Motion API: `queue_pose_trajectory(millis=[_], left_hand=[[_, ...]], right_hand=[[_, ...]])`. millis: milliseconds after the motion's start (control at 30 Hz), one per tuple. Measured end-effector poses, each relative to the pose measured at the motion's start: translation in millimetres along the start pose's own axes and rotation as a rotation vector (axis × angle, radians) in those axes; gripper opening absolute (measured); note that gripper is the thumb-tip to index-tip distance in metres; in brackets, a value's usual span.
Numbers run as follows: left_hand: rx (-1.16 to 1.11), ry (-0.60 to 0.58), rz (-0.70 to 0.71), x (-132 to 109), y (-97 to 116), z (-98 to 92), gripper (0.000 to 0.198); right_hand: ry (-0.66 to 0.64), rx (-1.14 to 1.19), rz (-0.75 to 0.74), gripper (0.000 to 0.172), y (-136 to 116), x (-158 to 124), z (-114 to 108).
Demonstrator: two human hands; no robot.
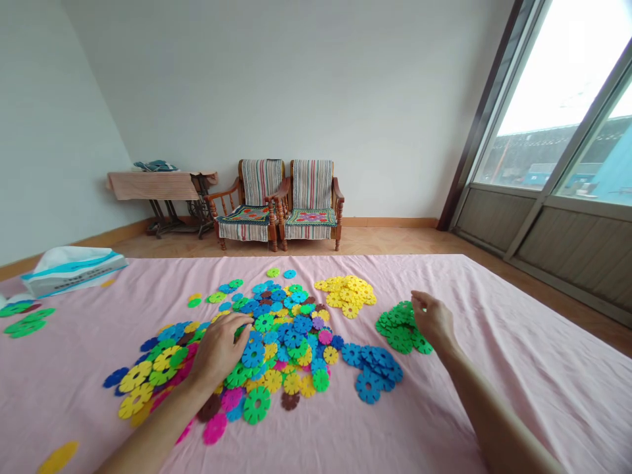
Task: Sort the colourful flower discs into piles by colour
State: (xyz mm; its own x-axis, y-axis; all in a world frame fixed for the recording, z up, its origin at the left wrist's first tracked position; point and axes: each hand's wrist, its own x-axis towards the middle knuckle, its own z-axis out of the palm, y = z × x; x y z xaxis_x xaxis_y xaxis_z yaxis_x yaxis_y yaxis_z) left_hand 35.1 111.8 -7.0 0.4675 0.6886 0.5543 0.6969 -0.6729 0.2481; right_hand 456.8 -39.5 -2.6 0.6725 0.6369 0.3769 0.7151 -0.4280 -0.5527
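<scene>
A big mixed heap of flat plastic snowflake discs (pixel 276 342) in many colours lies on a pink cloth (pixel 494 368). My left hand (pixel 220 349) rests flat on this heap with its fingers stretched out over the pieces. Three sorted piles lie to the right: yellow discs (pixel 348 293), blue discs (pixel 372 372) and green discs (pixel 397 329). My right hand (pixel 432 319) sits at the right side of the green pile, fingers curled in a pinch on a green disc at the pile's edge.
A white and blue plastic bag (pixel 74 270) lies at the cloth's far left, with loose green discs (pixel 24 319) near it. A lone yellow disc (pixel 58 457) lies near left. Two wooden armchairs (pixel 279 204), a small covered table (pixel 160 187) and large windows (pixel 567 131) stand beyond.
</scene>
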Motion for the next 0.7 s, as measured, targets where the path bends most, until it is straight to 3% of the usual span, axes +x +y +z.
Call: queue_pose_trajectory(millis=[100, 300, 500, 700], left_hand=[[-0.006, -0.002, 0.002, 0, 2, -1.7, 0.028], [-0.002, 0.014, 0.001, 0, 4, -3.8, 0.028], [0.006, -0.012, 0.001, 0, 2, -1.7, 0.027], [0.005, 0.001, 0.003, -2, 3, -1.4, 0.025]], right_hand=[[-0.032, -0.047, -0.108, 0.038, -4, -8, 0], [-0.243, -0.174, -0.58, 0.042, -26, -36, 8], [-0.289, -0.238, -0.569, 0.03, -30, -34, 10], [-0.251, -0.293, -0.507, 0.029, -20, -27, 14]])
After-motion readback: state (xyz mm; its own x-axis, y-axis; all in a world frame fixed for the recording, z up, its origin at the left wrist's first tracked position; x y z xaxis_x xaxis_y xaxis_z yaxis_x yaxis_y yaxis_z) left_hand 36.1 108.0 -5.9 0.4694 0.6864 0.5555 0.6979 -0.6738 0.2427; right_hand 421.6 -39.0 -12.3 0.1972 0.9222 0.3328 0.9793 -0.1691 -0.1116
